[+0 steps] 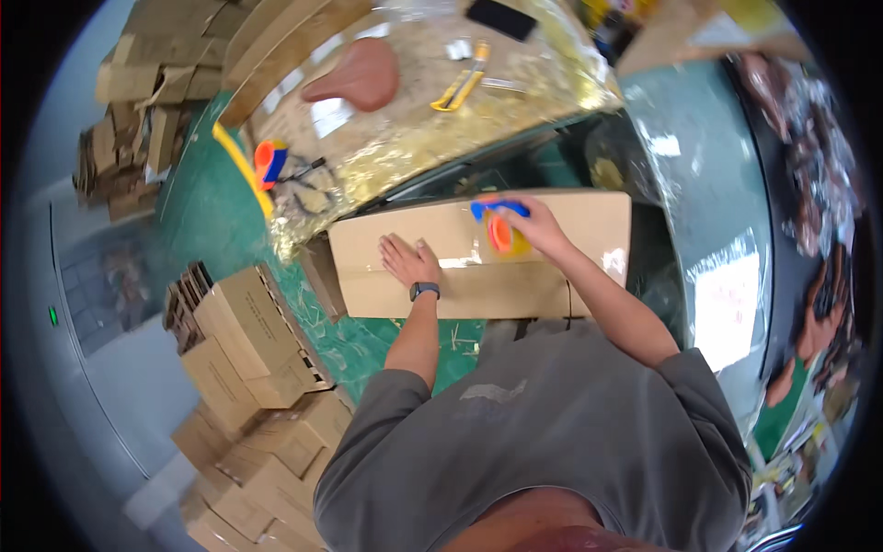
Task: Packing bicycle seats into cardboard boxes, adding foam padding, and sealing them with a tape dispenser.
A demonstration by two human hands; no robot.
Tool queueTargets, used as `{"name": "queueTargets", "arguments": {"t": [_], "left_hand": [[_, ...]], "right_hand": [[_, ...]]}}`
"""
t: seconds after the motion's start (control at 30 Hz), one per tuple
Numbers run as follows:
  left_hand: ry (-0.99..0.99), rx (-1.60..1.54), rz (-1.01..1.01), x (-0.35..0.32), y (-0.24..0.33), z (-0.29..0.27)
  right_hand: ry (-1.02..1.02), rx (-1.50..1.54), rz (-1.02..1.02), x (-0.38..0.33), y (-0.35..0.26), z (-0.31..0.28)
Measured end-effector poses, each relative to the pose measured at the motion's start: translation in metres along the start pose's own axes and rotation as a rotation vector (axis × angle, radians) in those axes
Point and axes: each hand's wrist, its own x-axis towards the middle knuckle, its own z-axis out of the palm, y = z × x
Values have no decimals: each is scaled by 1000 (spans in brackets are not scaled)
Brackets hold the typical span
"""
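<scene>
A long cardboard box (pixel 368 241) lies closed in front of me, with a seam along its top. Flat on the left part of its lid rests my left hand (pixel 410 261), fingers stretched out; a dark watch sits on that wrist. My right hand (pixel 533 221) is closed around a blue and orange tape dispenser (pixel 501 210) over the box's middle. Clear tape shows shiny along the seam on both sides of the dispenser. Motion blurs the right fingers a little.
Beyond the box stands a film-covered table (pixel 414 138) bearing a brown bicycle saddle (pixel 363 75), a yellow box cutter (pixel 464 78), a black phone (pixel 501 18) and a second tape dispenser (pixel 269 164). Stacked cartons (pixel 253 336) fill the left. Wrapped brown items (pixel 809 166) lie right.
</scene>
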Motion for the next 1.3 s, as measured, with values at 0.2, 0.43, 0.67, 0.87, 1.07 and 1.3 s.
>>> {"name": "queueTargets", "arguments": {"t": [0.2,0.43,0.67,0.87,1.07,1.3], "left_hand": [[128,-46,-345,80,-142,-1],[164,-7,-415,114,-223,-20],[181,-70,-366,138,-211,-17],[167,-20,-395,123,-228,-16],[170,-94,-340,117,-220,-22],[-673,-1604,-196,15,-61,-86]], "right_hand": [[200,-1305,-638,176,-83,122],[153,-1277,-457,236,-130,296],[339,-1119,-238,444,-112,359],[350,-897,-588,419,-92,370],[150,-762,-699,298,-80,334],[61,-759,-495,-16,-45,201]]}}
